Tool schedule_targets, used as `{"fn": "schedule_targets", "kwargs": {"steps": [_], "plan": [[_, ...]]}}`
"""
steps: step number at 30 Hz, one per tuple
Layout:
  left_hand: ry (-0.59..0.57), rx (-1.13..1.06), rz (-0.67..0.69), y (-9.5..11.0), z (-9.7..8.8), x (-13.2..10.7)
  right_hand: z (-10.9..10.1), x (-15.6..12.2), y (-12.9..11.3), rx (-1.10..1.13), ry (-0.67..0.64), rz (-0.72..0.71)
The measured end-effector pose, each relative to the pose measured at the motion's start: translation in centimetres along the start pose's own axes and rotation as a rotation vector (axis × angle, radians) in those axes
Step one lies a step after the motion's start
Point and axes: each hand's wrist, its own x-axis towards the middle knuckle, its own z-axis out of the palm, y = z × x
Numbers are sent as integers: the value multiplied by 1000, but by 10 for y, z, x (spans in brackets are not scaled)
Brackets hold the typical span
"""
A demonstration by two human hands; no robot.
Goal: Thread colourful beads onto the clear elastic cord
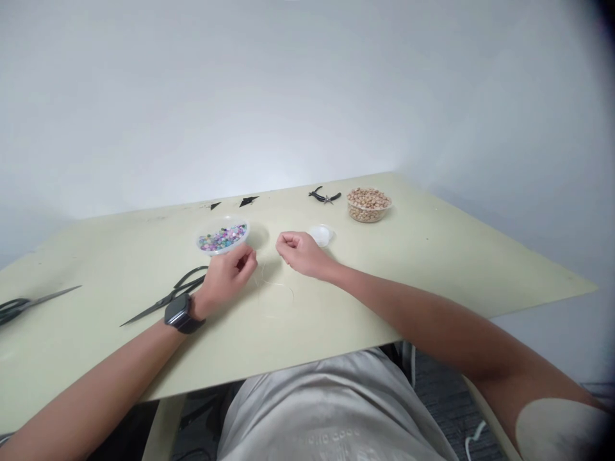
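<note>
We hold a thin clear cord (pixel 275 286) between our left hand (pixel 229 278) and right hand (pixel 300 252), with black-handled scissors (pixel 168 296) beside the left wrist. A plastic tub of multicoloured beads (pixel 222 237) sits just beyond the left hand, a small white dish (pixel 321 235) just beyond the right.

Indoor craft workspace, jewellery-bench sort of setup. Plain white wall (pixel 307 96) behind, grey carpet (pixel 446 403) underfoot (more studio or office than home, by the look). Pale green worktop (pixel 432 269) carries hand tools: black-handled scissors (pixel 163 301), long shears (pixel 33 301) at left edge, small pliers (pixel 325 196) towards far side. Bead stock sits in open containers: clear tub of coloured beads (pixel 222 238), clear tub of tan beads (pixel 369 205). Tools and materials laid out singly, bench-style.
</note>
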Motion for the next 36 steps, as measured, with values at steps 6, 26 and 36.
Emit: {"fn": "schedule_targets", "kwargs": {"steps": [6,26,36], "plan": [[26,12,-57,-3,-3,2,-7,6,6,42,15,100],[-114,-103,174,25,4,-12,-13,8,2,35,-95,163],[-110,-123,135,20,6,-9,4,-4,-1,64,-220,78]]}}
